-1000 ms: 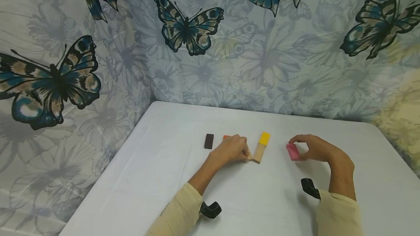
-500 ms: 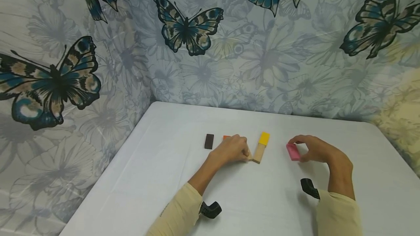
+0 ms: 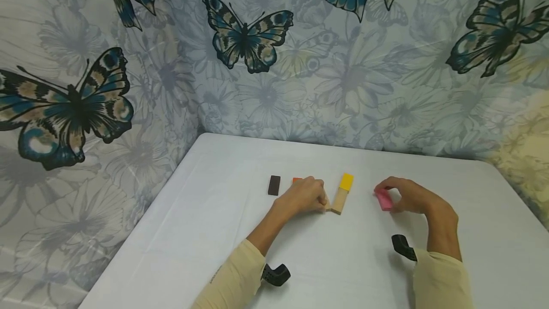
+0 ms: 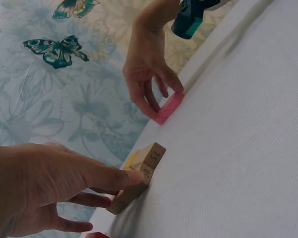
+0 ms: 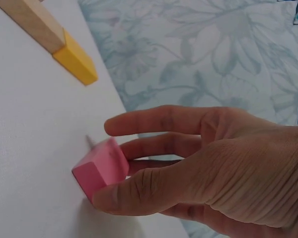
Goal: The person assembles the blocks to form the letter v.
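Note:
My left hand [image 3: 321, 200] lies curled at the table's middle, thumb and fingers on a plain wooden block [image 4: 150, 162] marked with numbers. Just right of it lies another wooden block [image 3: 340, 200], end to end with a yellow block [image 3: 346, 181]. An orange block [image 3: 296, 180] is half hidden behind the left hand. To the right, my right hand [image 3: 387, 197] pinches a pink block [image 5: 100, 169] between thumb and fingers, its lower end resting on the table. The pink block [image 4: 169, 107] also shows in the left wrist view, with the right hand [image 4: 148, 82] over it.
A dark brown block [image 3: 274, 185] lies left of the orange one. The white table [image 3: 214, 232] meets butterfly-print curtains at the back and left. Black wrist mounts [image 3: 275, 274] sit on both sleeves.
The right hand and forearm have shifted slightly left with the pink block still pinched. The left hand has not moved.

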The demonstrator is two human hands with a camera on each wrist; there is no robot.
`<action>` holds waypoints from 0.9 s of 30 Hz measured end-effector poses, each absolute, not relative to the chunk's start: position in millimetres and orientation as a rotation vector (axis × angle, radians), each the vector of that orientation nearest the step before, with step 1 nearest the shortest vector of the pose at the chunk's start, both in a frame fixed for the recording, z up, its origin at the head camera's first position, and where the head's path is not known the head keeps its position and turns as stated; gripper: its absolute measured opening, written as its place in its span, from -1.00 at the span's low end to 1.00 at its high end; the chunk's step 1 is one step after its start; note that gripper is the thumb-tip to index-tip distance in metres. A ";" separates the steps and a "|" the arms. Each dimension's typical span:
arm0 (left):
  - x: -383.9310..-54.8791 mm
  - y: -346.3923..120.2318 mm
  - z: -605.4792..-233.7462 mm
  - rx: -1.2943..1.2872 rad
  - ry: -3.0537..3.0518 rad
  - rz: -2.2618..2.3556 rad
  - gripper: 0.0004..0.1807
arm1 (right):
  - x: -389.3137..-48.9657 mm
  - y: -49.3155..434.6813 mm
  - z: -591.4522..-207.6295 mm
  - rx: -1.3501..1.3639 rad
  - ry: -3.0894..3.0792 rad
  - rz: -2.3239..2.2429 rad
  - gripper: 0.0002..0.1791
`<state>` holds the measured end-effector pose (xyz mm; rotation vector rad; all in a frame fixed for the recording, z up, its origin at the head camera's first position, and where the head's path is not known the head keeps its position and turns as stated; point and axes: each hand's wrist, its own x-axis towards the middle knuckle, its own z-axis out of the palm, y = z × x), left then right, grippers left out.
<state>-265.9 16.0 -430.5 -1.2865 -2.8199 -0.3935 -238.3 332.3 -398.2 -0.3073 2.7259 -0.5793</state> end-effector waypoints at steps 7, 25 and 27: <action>-265.2 16.2 -429.3 -1.287 -2.823 -0.392 -0.78 | -239.6 332.8 -399.1 -0.296 2.708 -0.576 -0.41; -263.8 16.6 -429.0 -1.268 -2.839 -0.399 -0.77 | -241.6 331.6 -398.2 -0.294 2.709 -0.569 -0.48; -263.6 16.9 -428.6 -1.268 -2.837 -0.391 -0.78 | -241.5 332.3 -397.7 -0.306 2.707 -0.573 -0.49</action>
